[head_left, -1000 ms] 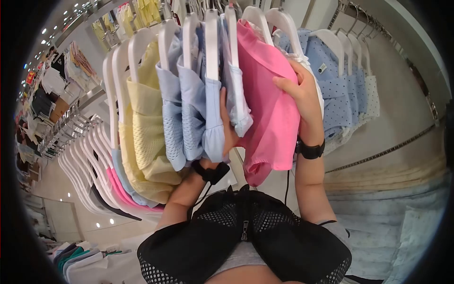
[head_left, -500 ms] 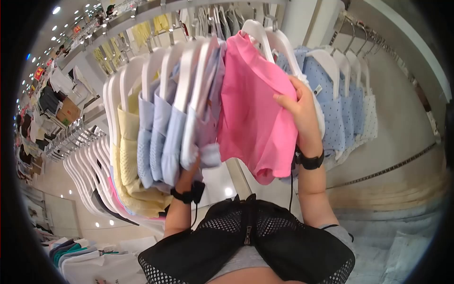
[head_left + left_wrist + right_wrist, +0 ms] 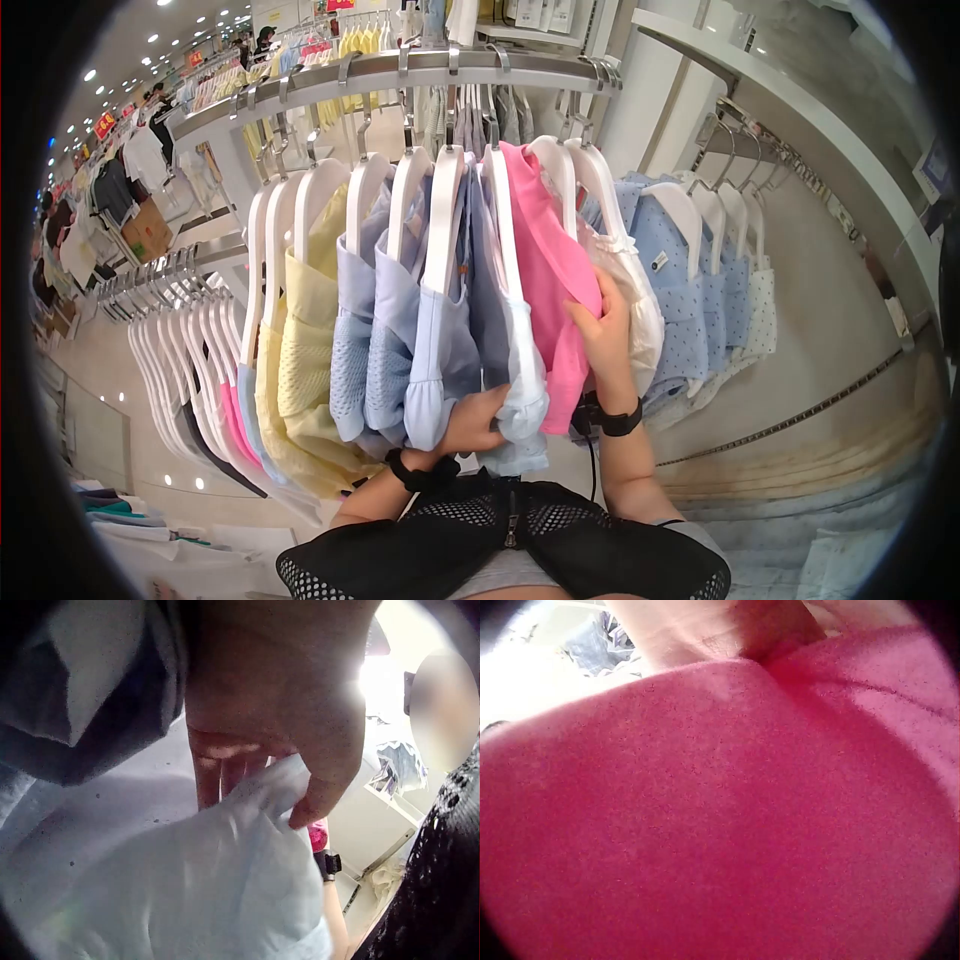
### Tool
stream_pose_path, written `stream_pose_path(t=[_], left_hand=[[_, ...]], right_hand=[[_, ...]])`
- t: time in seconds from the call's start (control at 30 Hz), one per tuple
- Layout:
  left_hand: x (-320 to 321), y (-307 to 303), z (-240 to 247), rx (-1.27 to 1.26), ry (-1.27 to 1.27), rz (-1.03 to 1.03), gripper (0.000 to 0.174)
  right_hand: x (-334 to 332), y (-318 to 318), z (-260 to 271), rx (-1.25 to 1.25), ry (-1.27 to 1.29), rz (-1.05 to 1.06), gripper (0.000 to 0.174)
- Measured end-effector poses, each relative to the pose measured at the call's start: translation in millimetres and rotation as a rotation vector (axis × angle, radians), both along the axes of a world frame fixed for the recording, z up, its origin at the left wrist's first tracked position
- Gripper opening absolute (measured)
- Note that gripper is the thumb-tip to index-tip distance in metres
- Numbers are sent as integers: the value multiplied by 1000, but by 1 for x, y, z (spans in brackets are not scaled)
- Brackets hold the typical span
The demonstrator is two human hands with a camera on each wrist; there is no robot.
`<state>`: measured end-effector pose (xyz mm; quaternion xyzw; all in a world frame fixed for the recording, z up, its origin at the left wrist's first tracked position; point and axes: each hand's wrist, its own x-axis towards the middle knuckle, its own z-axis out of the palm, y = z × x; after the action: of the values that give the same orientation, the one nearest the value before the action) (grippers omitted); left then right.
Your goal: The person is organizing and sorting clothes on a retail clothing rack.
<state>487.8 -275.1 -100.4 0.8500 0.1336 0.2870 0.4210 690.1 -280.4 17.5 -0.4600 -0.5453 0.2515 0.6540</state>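
Clothes on white hangers hang in a row in front of me. My left hand [image 3: 475,420] reaches between two garments and pinches the sleeve edge of a pale blue shirt [image 3: 524,400]. In the left wrist view, the thumb lies on one side of that pale cloth [image 3: 247,855] and the fingers on the other. My right hand [image 3: 607,335] grips the side of a pink shirt [image 3: 545,270], thumb in front, the other fingers hidden behind it. Pink cloth [image 3: 720,810] fills most of the right wrist view. A white ruffled top [image 3: 640,310] hangs just right of that hand.
The hangers hook over a metal rail [image 3: 430,68]. Yellow tops [image 3: 310,350] and blue shirts [image 3: 385,370] hang to the left. Dotted blue shirts [image 3: 675,270] hang at the right by the wall. A lower rack of white hangers [image 3: 180,350] stands at the left.
The head view has tilted up, showing the rail. My left hand first moved left among the blue shirts, then back right to the pale blue sleeve. The right hand stays on the pink shirt.
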Motion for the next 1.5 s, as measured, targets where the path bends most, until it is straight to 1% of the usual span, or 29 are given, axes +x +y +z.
stream_pose_path(t=[0.03,0.1,0.17,0.2,0.27,0.3,0.33,0.4,0.47,0.53,0.57,0.6,0.67,0.7,0.73,0.83,0.87,0.93,0.97,1.03,1.07,1.1,1.13,1.17,1.27,1.33,1.4,1.43,1.5], left_hand=[[0,-1,-3,116,-24,-37,76],[-2,1,-1,106,-13,-58,79],[-8,-12,3,96,15,-30,87],[-8,-8,8,96,14,-30,87],[-17,-22,3,-70,137,-15,86],[-23,-28,3,-55,152,-50,85],[-22,-31,7,-55,152,-50,85],[-37,-41,25,-28,294,120,82],[-43,-41,24,-34,279,138,80],[-55,-43,21,-264,260,109,84],[-60,-42,23,-305,244,72,79],[-68,-49,19,-329,248,81,79],[-77,-47,14,-229,283,112,71],[-86,-55,20,-136,224,127,64],[-89,-52,19,-135,223,127,64],[-104,-60,25,-82,233,183,48],[-108,-63,32,-86,238,186,48],[-120,-71,41,-251,143,247,45],[-125,-73,40,-263,35,252,39],[-137,-75,48,-227,-47,291,34],[-139,-77,49,-177,-70,319,32],[-141,-78,50,-166,-71,321,32],[-143,-79,49,-185,-125,380,32],[-144,-78,48,-197,-177,441,32],[-140,-74,42,-197,-261,500,32],[-136,-71,41,-174,-240,495,34],[-131,-67,34,-107,-230,443,35],[-126,-65,31,-134,-269,404,34],[-119,-61,32,-135,-240,352,34]], right_hand=[[2,-5,-2,-12,-71,-27,51],[-1,-10,0,-23,-141,-52,52],[-16,-28,2,195,-384,-285,51],[-22,-34,9,195,-384,-285,51],[-40,-56,10,277,-548,-276,53],[-48,-62,6,248,-734,-123,56],[-48,-62,4,248,-733,-123,56],[-59,-62,1,203,-843,-104,55],[-61,-61,2,217,-822,-119,55],[-58,-64,7,188,-681,-69,56],[-58,-64,10,211,-656,-82,60],[-62,-66,11,193,-651,-64,60],[-70,-60,16,183,-688,-107,63],[-81,-58,16,186,-707,-139,67],[-80,-55,16,188,-708,-139,67],[-87,-58,14,174,-716,-211,68],[-85,-56,13,173,-726,-249,66],[-78,-51,12,107,-682,-311,57],[-75,-49,13,101,-684,-309,57],[-72,-46,15,169,-487,-477,37],[-69,-48,15,168,-487,-476,37],[-66,-49,16,144,-415,-479,36],[-63,-50,17,110,-345,-483,35],[-61,-50,17,154,-296,-498,33],[-50,-51,15,120,-325,-539,33],[-48,-54,17,112,-365,-548,33],[-50,-61,23,121,-441,-495,36],[-55,-66,24,128,-443,-494,36],[-72,-77,25,271,-629,-566,42]])
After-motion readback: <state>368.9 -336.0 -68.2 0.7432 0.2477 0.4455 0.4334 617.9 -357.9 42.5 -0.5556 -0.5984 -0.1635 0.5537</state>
